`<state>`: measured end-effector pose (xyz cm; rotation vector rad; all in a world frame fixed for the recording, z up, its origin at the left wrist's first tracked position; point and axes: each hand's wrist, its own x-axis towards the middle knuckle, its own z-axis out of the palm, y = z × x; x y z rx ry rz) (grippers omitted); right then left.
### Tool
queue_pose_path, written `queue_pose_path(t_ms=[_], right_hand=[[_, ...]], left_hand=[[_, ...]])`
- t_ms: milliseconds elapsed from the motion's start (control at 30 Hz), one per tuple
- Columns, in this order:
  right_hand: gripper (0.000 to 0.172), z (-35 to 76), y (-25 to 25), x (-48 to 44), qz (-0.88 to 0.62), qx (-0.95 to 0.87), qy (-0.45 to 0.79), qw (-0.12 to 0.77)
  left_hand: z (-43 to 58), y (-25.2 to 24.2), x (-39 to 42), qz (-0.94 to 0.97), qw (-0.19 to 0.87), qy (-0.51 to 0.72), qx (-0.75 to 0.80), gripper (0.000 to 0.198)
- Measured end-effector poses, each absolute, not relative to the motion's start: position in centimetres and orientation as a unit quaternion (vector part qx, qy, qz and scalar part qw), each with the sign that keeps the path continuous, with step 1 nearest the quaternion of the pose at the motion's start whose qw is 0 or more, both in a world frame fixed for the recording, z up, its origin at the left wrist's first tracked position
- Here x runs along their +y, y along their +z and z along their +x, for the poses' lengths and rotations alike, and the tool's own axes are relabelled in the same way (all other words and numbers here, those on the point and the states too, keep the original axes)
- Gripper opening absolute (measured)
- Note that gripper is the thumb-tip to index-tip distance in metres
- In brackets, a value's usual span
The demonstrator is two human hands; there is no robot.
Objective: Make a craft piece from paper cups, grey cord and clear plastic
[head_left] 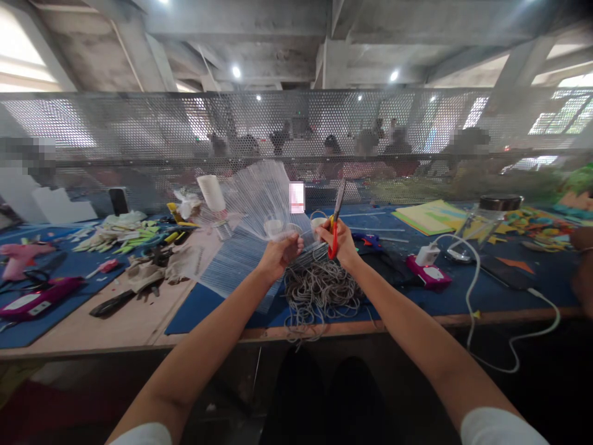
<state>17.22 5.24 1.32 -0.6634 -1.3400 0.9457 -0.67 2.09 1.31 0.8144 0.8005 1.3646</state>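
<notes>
My left hand [281, 254] is closed, its fingers curled at the lower edge of a translucent, finely striped sheet [257, 191]. The sheet fans upward and to the left, and part of it hangs down over the blue mat. In my right hand [341, 242] is a pair of scissors [333, 240] with red handles, its blades pointing up. A pale round object [273, 227] shows dimly through the sheet; its kind is unclear. Just below both hands, a tangled heap of grey cord [324, 285] spills over the table's front edge.
Left of me lie a pink glue gun [25, 256], a magenta power strip [44, 298] and grey gloves [146, 272]. A white paper roll [212, 193] stands behind. To the right are a second magenta socket block [428, 273], a white cable [472, 278] and a glass jar [486, 225].
</notes>
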Motion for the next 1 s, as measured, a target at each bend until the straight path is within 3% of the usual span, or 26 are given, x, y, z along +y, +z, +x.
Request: queue_pose_path(t_ms=[567, 833, 1000], right_hand=[[0.043, 17.2, 1.5, 4.8, -0.297, -0.582, 0.43, 0.623], [0.051, 17.1, 1.5, 4.2, -0.339, -0.637, 0.47, 0.509], [0.048, 17.2, 0.7, 4.6, -0.38, -0.711, 0.396, 0.44]], left_hand=[[-0.5, 1.8, 1.6, 0.354, 0.62, 0.604, 0.354, 0.007], [-1.5, 2.2, 2.3, 0.317, 0.569, 0.686, 0.326, 0.004], [-2.4, 2.6, 2.6, 0.302, 0.547, 0.716, 0.313, 0.011]])
